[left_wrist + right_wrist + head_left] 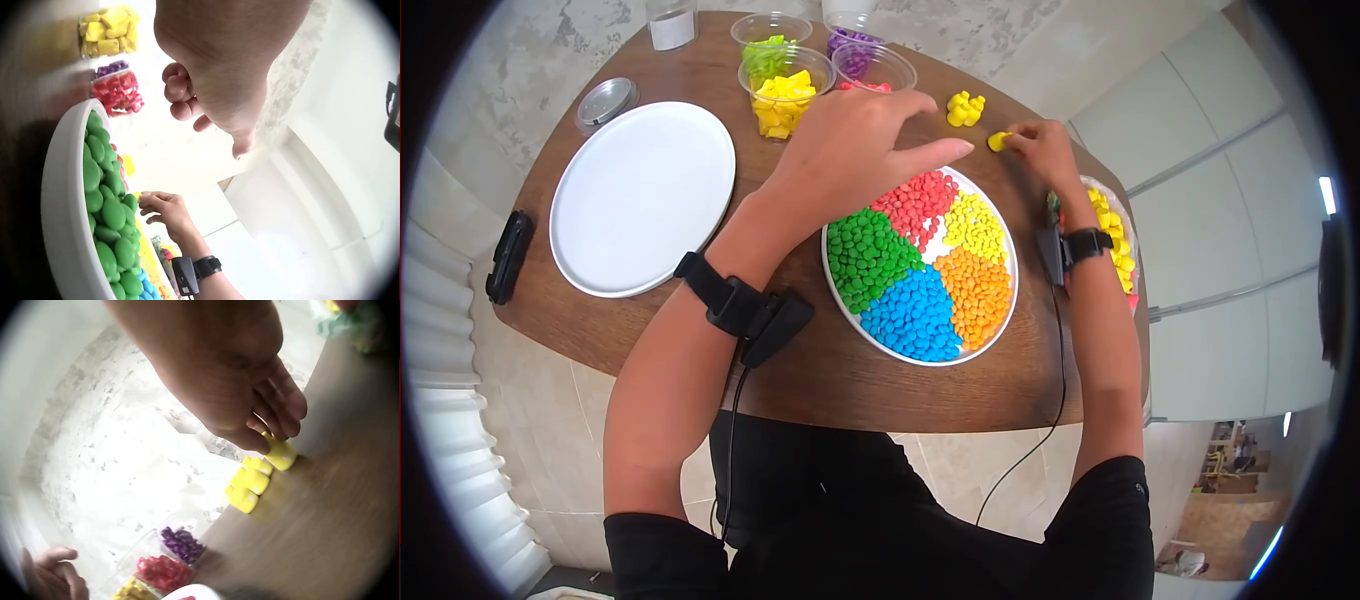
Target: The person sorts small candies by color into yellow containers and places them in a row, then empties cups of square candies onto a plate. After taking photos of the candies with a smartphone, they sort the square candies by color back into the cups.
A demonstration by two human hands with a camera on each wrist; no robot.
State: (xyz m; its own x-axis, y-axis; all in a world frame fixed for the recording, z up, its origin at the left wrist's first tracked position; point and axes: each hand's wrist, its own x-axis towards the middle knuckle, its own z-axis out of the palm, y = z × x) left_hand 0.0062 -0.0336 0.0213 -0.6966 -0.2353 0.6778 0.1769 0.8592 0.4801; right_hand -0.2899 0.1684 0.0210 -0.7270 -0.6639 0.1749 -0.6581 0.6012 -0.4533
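My right hand point(1048, 155) pinches a small, rounded yellow figure point(281, 455) between thumb and fingers, low over the table at the back right. Beside it stands a cluster of similar yellow figures point(249, 482). My left hand point(850, 140) hovers empty above the back of a round white plate point(937, 240), thumb stretched out and fingers loosely bent. On that plate, button-shaped candies lie sorted in wedges: red candies point(915, 205), yellow candies point(975, 225), orange candies point(973, 295), blue candies point(912, 312) and green candies point(868, 258).
Clear cups hold yellow pieces point(783, 100), green pieces point(765, 60), purple pieces point(850, 62) and red pieces point(119, 92) at the back. A bare white plate point(640, 200) lies left, near a round lid point(607, 101) and a black object point(508, 257). A bag of yellow pieces point(1122, 240) sits right.
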